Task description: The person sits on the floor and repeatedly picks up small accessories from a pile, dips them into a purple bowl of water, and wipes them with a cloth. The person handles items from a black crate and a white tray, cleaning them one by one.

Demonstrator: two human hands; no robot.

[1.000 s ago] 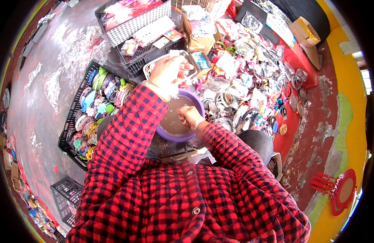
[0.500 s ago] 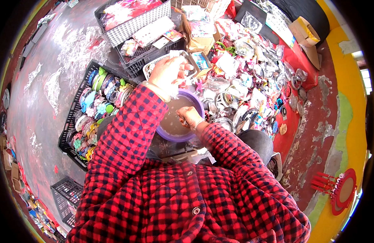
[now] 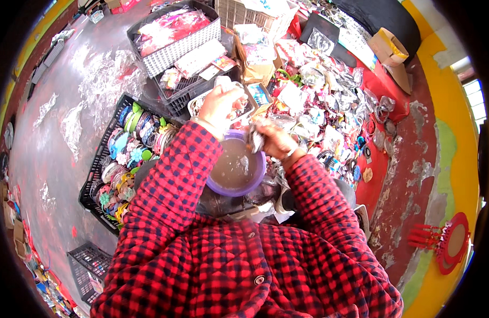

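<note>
A purple basin (image 3: pixel 261 172) of murky brownish water stands between my knees. Just over its right rim, my right hand (image 3: pixel 278 140) is closed on a dark grey, crumpled wad (image 3: pixel 255 140), blurred by motion. Beyond the basin is a white basket (image 3: pixel 248 113) of small items. My left hand (image 3: pixel 219 107) hangs over that basket with its fingers curled; what they grip, if anything, I cannot make out. A small open carton of blue-and-white items (image 3: pixel 261 94) sits beside the basket.
To the left, a black crate (image 3: pixel 90 183) holds many colourful headbands. A heap of plastic-wrapped accessories (image 3: pixel 313 108) spreads over red cloth on the right. Stacked crates (image 3: pixel 183 45) stand at the back, and a cardboard box (image 3: pixel 387 45) lies at the far right.
My right hand has risen from over the water to the basin's right rim, and the grey wad now shows in it. My left hand's fingers have curled in over the white basket.
</note>
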